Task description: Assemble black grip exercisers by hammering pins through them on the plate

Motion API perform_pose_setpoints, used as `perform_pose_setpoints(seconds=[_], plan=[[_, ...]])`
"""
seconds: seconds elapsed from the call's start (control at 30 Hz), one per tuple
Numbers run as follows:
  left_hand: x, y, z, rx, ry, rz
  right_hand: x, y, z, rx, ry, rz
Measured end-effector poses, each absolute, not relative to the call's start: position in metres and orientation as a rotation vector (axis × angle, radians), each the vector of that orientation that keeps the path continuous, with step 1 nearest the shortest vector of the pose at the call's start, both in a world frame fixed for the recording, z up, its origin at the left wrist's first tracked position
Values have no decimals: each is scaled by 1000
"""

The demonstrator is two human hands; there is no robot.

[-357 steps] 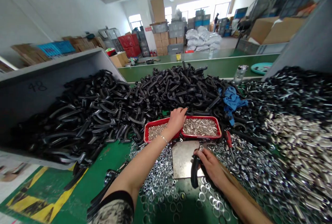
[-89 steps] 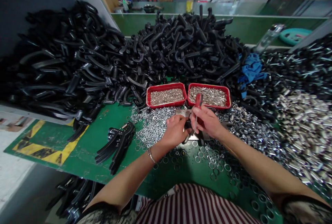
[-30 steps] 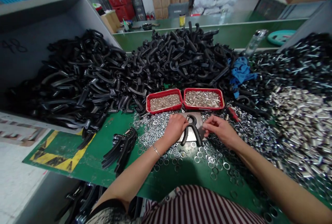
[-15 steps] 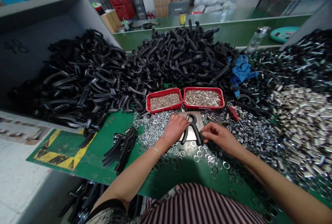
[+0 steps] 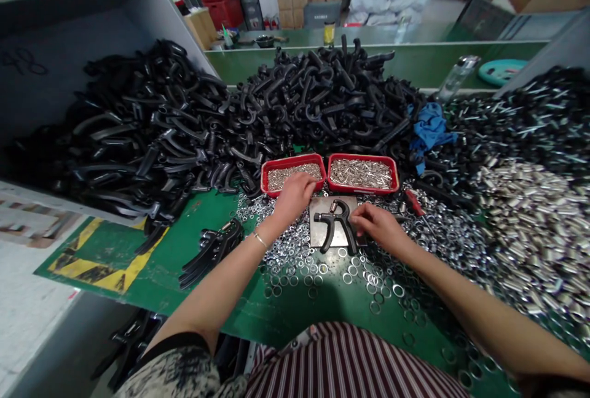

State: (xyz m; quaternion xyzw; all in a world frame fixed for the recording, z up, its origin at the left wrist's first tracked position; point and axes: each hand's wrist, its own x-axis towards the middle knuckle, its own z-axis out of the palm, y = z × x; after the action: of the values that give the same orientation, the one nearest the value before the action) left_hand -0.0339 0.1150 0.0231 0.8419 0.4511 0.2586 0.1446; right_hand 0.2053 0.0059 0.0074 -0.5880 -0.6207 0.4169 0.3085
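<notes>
A black hand grip exerciser (image 5: 346, 227) with two curved handles and a small metal spring lies flat on a metal plate (image 5: 318, 237). Beside its right handle, my right hand (image 5: 378, 226) has its fingers curled in, the fingertips against the handle. My left hand (image 5: 295, 194) is over the front right part of the left red tray (image 5: 265, 184), which holds tiny metal parts. Its fingers are bent together; anything between them is hidden. The right red tray (image 5: 362, 189), full of small metal pins, stands alongside.
Black handles (image 5: 318, 97) are heaped at the back and left. Loose washers (image 5: 288, 260) surround the plate. Metal sleeves (image 5: 534, 220) pile up at the right, near a red-handled screwdriver (image 5: 415, 202) and a blue cloth (image 5: 431, 128). Several assembled grips (image 5: 214, 250) lie left.
My left hand has let go of the hand grip exerciser and moved up and left to the left red tray. My right hand has shifted slightly up and left, against the handle.
</notes>
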Motion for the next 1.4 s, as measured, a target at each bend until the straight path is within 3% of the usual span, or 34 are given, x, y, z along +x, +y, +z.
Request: perform_pose_setpoints(seconds=[0.17,0.27,0.8,0.97,1.1,1.23,1.4], plan=[[-50,181,20,2368,1632,358,188,24,-3,-1419,-2059,553],[-54,194,5,2336,1643,334,182,27,-15,-1329,-2154,420],[-49,177,3,2322,1732,615,175,23,-25,-1498,-2357,116],[-57,159,14,2128,1557,969,199,10,-6,-1433,-2381,86],[-67,121,15,1863,1374,1249,253,-40,9,-1712,-2276,-100],[-56,96,4,1644,1209,1166,286,-82,7,-2030,-2415,-175],[-42,96,-4,1781,1218,1084,294,-79,3,-2002,-2335,-137]])
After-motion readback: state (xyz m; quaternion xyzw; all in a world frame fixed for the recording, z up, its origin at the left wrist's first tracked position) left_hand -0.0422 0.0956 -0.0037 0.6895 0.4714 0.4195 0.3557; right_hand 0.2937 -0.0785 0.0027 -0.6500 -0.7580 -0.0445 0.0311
